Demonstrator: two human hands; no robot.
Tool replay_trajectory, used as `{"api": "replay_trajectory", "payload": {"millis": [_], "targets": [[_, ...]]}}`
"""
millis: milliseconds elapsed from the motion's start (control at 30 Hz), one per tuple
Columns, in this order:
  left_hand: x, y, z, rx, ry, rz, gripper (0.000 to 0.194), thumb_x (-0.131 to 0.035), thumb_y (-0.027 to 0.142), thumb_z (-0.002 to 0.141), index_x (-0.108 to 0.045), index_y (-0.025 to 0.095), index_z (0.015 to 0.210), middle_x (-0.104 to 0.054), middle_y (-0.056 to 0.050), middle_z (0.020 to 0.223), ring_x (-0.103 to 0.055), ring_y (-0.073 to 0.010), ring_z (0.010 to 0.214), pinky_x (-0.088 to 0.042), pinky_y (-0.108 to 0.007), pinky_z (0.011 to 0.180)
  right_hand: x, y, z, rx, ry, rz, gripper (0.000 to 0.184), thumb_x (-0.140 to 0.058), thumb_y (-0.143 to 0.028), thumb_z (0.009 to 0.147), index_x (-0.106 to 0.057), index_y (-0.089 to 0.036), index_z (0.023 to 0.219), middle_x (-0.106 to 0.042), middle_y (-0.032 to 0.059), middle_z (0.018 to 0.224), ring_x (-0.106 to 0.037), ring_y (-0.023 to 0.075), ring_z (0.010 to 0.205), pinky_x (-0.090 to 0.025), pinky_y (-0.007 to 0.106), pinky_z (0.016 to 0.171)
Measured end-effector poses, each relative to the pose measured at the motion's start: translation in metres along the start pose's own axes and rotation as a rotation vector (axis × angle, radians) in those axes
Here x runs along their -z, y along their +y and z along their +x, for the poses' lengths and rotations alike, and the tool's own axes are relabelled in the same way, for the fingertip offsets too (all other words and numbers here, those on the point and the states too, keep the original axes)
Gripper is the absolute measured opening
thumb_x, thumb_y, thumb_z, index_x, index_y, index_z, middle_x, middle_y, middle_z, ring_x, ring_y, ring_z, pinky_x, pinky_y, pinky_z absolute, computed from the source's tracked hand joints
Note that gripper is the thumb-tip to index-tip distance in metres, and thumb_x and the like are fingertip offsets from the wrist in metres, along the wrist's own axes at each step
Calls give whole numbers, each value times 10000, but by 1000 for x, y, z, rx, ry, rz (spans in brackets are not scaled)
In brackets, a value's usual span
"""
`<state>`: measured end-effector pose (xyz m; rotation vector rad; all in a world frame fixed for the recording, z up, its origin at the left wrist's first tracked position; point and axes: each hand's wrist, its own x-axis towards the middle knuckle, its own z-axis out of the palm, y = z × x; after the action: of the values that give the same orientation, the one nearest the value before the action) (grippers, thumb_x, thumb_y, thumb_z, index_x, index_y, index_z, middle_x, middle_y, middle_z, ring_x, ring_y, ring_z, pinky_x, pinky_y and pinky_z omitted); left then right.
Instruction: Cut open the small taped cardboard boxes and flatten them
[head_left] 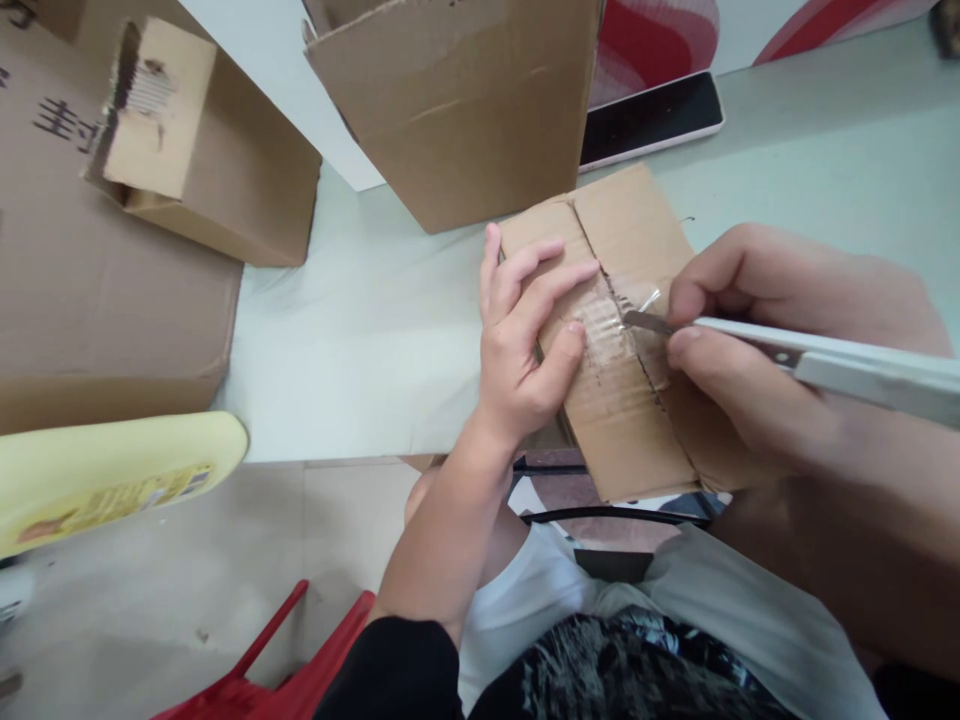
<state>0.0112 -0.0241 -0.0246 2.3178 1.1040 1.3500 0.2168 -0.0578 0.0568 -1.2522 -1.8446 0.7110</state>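
A brown cardboard box (600,430) lies at the table's front edge, a dark seam running across its top. Clear tape (609,325) with torn bits crosses the seam's middle. My left hand (525,340) rests on the box's left side, fingers spread over the cardboard. A white-handled utility knife (825,360) is pinched between the thumb and fingers of my right hand (750,340). Its short blade (646,321) reaches the seam beside the tape; how deep the tip goes I cannot tell.
Behind the box stands a taller carton (480,110), with a phone-like black slab (652,118) to its right. Further left are a small opened carton (240,150) and a large one (135,310). A yellow bottle-shaped object (120,470) juts in; a red chair (300,650) stands below.
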Motion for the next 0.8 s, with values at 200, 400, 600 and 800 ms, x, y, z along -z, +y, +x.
{"api": "replay_trajectory", "payload": {"millis": [200, 400, 600, 800], "targets": [[-1, 1, 0, -6, 19, 1, 410, -407, 556, 1074, -601, 310, 1338, -629, -56, 1377, -600, -275, 1389, -153, -603, 1388, -3, 1, 1, -1, 21, 20, 48, -572, -238, 792, -545, -277, 790, -531, -68, 565, -392, 95, 454, -237, 289, 450], [-1, -1, -1, -13, 5, -1, 434, -393, 571, 1079, -598, 303, 1352, -624, -61, 1385, -590, -289, 1400, -136, -632, 1380, -1, -5, 2, -41, 4, 24, 30, -559, -259, 777, -537, -276, 765, -514, -69, 551, -382, 93, 448, -231, 289, 450], [-1, 0, -1, -5, 0, 3, 441, -391, 572, 1080, -607, 303, 1355, -621, -67, 1384, -580, -298, 1413, -126, -637, 1380, 2, -14, 1, -119, -5, 37, 31, -576, -271, 774, -549, -283, 768, -516, -65, 562, -377, 100, 469, -230, 301, 475], [-1, 1, 0, -11, 8, 17, 430, -380, 554, 1088, -607, 299, 1348, -625, -66, 1379, -593, -281, 1399, -161, -641, 1377, 2, -14, 2, -149, -19, 23, 29, -569, -274, 774, -543, -285, 768, -505, -65, 560, -375, 103, 478, -229, 304, 491]]}}
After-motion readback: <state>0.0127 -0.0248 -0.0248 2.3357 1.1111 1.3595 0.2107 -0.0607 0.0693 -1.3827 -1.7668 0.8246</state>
